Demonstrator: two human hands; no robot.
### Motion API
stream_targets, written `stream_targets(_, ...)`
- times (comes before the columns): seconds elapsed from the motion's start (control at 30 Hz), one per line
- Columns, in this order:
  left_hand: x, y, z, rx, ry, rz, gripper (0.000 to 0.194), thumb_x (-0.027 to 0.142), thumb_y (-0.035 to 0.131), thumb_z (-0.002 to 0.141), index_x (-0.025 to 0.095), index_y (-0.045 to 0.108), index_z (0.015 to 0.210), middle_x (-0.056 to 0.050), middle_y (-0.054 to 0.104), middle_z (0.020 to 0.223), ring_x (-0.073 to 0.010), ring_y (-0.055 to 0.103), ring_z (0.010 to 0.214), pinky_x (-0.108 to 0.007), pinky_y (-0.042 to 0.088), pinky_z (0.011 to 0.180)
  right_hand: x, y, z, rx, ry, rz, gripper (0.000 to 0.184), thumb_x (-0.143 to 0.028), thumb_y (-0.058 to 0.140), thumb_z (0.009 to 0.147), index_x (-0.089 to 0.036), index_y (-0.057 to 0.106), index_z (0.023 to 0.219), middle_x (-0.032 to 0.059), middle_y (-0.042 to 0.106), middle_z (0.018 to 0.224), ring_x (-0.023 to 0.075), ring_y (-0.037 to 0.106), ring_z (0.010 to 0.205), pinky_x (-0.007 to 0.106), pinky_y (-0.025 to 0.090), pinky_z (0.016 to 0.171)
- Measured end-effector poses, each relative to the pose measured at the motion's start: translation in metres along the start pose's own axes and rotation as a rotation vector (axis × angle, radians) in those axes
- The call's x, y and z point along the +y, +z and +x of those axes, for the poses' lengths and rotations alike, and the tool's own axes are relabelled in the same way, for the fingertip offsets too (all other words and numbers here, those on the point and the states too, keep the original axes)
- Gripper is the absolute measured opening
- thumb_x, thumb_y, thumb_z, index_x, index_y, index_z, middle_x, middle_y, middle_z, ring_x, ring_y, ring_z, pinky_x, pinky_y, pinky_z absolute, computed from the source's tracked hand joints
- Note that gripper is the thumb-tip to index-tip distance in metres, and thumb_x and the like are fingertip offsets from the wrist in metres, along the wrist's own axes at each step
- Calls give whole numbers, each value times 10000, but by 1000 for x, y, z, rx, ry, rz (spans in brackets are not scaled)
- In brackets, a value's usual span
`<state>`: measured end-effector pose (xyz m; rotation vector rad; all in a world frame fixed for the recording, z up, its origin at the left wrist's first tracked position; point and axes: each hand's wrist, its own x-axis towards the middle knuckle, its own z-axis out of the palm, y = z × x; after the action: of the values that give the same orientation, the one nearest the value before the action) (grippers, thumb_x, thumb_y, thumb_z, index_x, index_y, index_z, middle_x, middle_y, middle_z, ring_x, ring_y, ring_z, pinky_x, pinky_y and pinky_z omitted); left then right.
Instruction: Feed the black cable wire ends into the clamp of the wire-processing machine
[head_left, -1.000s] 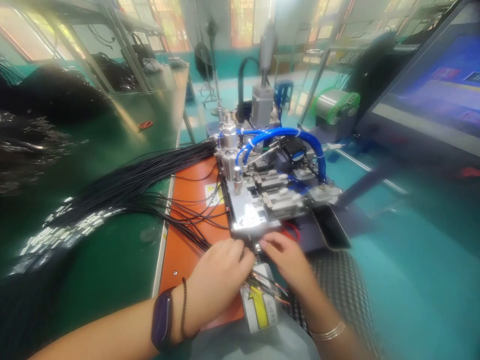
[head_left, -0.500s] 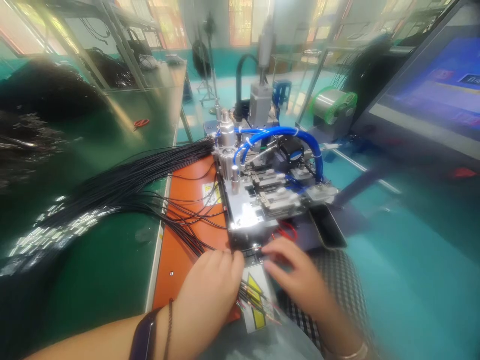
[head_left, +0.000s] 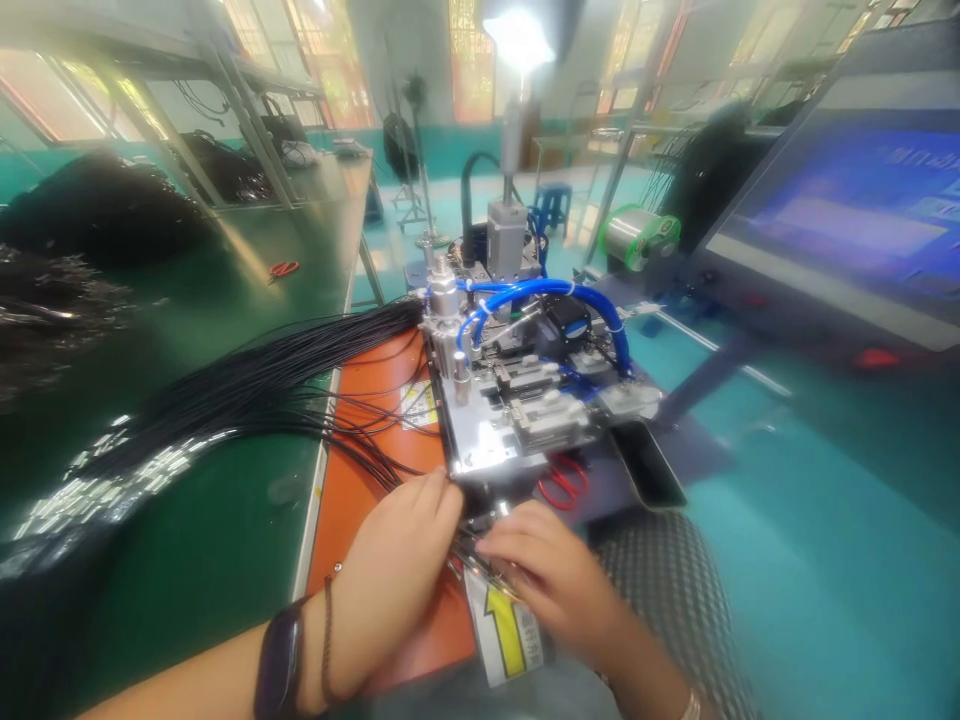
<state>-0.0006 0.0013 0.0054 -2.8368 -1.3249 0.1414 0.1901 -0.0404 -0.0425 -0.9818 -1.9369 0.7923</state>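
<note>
Head view: the fingers [head_left: 499,545] of the right hand [head_left: 559,585] lie close together over a thin bunch of wire ends [head_left: 480,562], though I cannot tell whether they clamp it. The left hand [head_left: 394,570] sits just beside, its curled fingers [head_left: 442,492] at the front edge of a steel fixture plate [head_left: 480,450], their grip also hidden. The wire ends run diagonally toward the lower right, from under that edge over a label with a yellow arrow [head_left: 502,632], and lie nearer the right fingertips. Behind the plate rise blue pneumatic tubing [head_left: 547,290] and a cylinder unit [head_left: 510,225]. A black cable bundle [head_left: 262,390] fans left across an orange mat [head_left: 367,375] onto the green counter [head_left: 187,520], where red-handled scissors [head_left: 283,268] lie. A monitor [head_left: 847,220] stands to the right.
</note>
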Motion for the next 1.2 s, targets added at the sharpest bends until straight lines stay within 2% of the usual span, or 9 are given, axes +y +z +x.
stream_targets(0.27, -10, -12, 3, 69, -291, 208, 120, 104, 447, 743, 174, 516, 812, -89, 504, 819, -286, 488, 790, -412, 433, 691, -3, 0, 3, 40, 12, 62, 268, -61, 551, 853, -222, 645, 1045, 45, 665, 968, 175, 547, 908, 316, 472, 804)
stream_targets(0.43, -12, -10, 7, 30, -231, 153, 183, 48, 400, 778, 171, 527, 823, -86, 526, 826, -274, 505, 828, -400, 436, 735, -4, 0, -1, 22, 38, 76, 347, -32, 512, 848, -253, 611, 1096, 32, 634, 1025, 167, 539, 967, 304, 457, 857)
stream_targets(0.57, -11, -10, 5, 12, -188, 114, 268, 6, 347, 814, 167, 556, 863, -80, 561, 871, -252, 520, 835, -389, 446, 755, 0, 1, -2, 145, 160, 20, 401, -75, 478, 877, -275, 521, 1222, 50, 549, 1187, 171, 493, 1109, 319, 403, 964)
stream_targets(0.63, -9, -12, 2, 8, -178, 90, 283, -9, 356, 809, 165, 567, 882, -73, 574, 884, -243, 533, 841, -386, 454, 764, 2, 3, 1, 134, 204, -5, 341, -136, 505, 893, -272, 538, 1203, 50, 562, 1168, 176, 501, 1097, 315, 405, 956)
stream_targets(0.73, -5, -13, -4, 1, -168, 47, 299, -19, 379, 803, 164, 576, 933, -62, 587, 890, -223, 558, 847, -369, 465, 767, 3, 6, 5, 71, 115, 35, 239, -256, 539, 897, -252, 590, 1131, 46, 620, 1050, 188, 542, 989, 308, 444, 868)
stream_targets(0.93, 2, -6, -9, 47, -83, 42, 408, -54, 376, 751, 179, 550, 1037, -48, 585, 941, -187, 566, 796, -319, 466, 703, 3, 9, 8, 106, -1, 84, 276, -396, 484, 912, -227, 610, 1090, 60, 649, 994, 202, 560, 910, 327, 453, 798)
stream_targets(1.0, -4, -8, -5, 72, -115, 103, 316, -21, 397, 745, 169, 556, 941, -60, 570, 909, -210, 551, 794, -336, 456, 700, 2, 9, 7, 107, -4, 82, 320, -461, 461, 910, -219, 630, 1033, 62, 657, 937, 204, 559, 854, 327, 450, 750)
stream_targets(1.1, -21, -16, 2, 85, -279, 244, 91, 118, 467, 766, 150, 539, 812, -97, 539, 818, -281, 526, 798, -403, 434, 708, -1, 10, 6, 128, 42, 73, 339, -477, 437, 916, -208, 643, 940, 58, 649, 835, 193, 546, 768, 310, 435, 677)
stream_targets(1.2, -37, -20, 7, 66, -337, 296, 93, 206, 513, 773, 128, 548, 810, -114, 535, 787, -300, 517, 792, -410, 417, 702, -4, 11, 6, 131, 82, 69, 312, -424, 422, 932, -204, 642, 943, 62, 639, 829, 193, 546, 771, 305, 437, 668)
